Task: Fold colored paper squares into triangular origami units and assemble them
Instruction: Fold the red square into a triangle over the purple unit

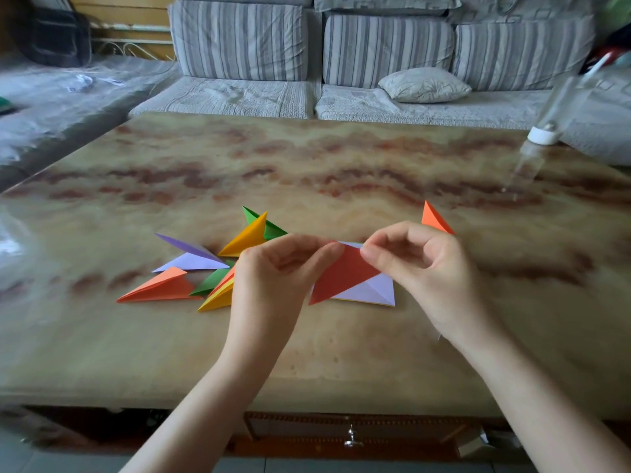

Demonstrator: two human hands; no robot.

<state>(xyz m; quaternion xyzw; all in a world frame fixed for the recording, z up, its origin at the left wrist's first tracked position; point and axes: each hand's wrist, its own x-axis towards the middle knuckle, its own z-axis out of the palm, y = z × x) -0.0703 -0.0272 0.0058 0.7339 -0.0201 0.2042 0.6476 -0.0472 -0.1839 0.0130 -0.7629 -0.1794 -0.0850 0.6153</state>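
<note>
1. I hold a red paper triangle up off the worktop, my left hand and right hand each pinching its upper edge close to the top corner, fingertips almost meeting.

2. The red piece hangs between my two hands. Its long axis slants from the pinched top down towards me and to the left, ending in a sharp tip just beside my left wrist. My left hand is the nearer one to that free tip; my right hand is nearer the short upper corner.

3. Directly under and behind the red piece lies a stack of flat paper squares, lilac on top, with a thin yellow edge showing at the bottom.

4. Finished units lie in a loose pile to my left: purple, orange, green and yellow, some overlapping. One orange unit lies apart, beyond my right hand.

5. My judgement: the next crease runs across that slanted axis, so my left hand would bring the low tip over while my right holds the top.

6. A clear bottle stands at the far right edge, well apart.
</note>
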